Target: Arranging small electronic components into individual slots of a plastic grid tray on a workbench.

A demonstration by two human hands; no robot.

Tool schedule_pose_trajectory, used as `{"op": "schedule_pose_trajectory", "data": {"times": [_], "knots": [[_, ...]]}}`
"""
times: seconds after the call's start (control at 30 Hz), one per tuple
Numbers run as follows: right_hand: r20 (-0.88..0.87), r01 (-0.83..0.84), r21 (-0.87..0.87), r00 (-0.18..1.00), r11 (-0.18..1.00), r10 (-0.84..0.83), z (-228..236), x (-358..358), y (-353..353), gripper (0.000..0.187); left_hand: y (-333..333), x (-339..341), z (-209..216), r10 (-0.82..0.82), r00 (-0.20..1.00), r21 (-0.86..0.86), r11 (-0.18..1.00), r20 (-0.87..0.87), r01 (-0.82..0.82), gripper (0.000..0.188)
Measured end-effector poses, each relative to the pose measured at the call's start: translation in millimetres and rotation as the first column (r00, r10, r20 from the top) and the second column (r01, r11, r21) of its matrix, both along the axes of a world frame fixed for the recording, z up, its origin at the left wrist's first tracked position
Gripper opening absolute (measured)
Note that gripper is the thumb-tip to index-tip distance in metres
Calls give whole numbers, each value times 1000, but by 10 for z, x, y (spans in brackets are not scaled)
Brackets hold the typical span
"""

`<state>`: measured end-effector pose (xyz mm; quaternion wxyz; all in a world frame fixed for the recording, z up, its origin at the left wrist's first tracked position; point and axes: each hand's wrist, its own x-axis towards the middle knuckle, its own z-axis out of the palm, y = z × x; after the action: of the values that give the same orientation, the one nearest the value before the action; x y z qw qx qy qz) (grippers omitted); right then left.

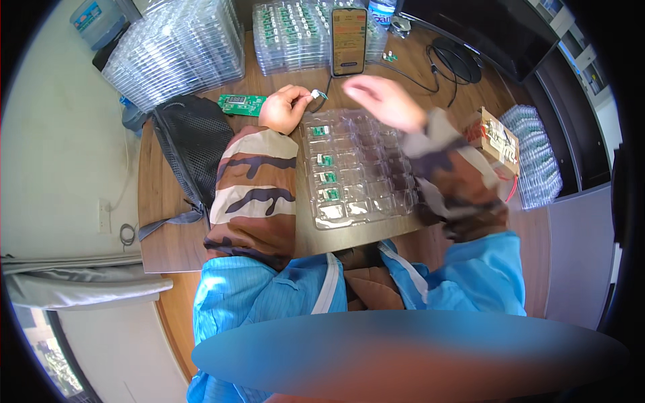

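Observation:
Between the thumb and fingertips of my left hand (285, 109) is a small white connector (316, 94) with thin wires coming off it. A green circuit board (240, 104) with a dark display lies just left of that hand. Over the far edge of a clear plastic compartment tray (361, 208) is my right hand (386, 101), blurred by motion, so I cannot make out whether anything is in its fingers. Several small green boards (326, 177) with white parts sit in the tray's left column. The tray's right side is partly hidden by my right sleeve.
Tall stacks of clear trays (178, 57) stand at the back left, with more loaded trays (289, 40) behind a propped phone (349, 41). A black mesh bag (191, 144) lies left. On the right are a cardboard box (494, 141), another tray stack (534, 158) and a monitor (484, 33).

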<state>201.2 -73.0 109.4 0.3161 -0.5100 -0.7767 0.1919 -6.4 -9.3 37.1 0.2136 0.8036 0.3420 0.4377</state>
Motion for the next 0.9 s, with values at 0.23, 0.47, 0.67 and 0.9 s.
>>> {"op": "schedule_pose_trajectory", "data": {"times": [0.23,0.47,0.67,0.9], "knots": [[-407,-198,-670,904,715,-132,-346,-361,653,20,4,-13,22,-17,1000,-14,1000,7,17,8],[-388,-184,-616,917,766,-91,-466,-277,679,20,6,3,2,-28,998,69,997,-51,31,7],[-73,4,-334,997,943,-30,-443,44,602,19,18,-17,-10,-32,999,33,999,-38,33,9],[344,-215,290,933,933,108,-238,-70,223,9,19,-14,-36,0,999,2,1000,-51,0,12]]}}
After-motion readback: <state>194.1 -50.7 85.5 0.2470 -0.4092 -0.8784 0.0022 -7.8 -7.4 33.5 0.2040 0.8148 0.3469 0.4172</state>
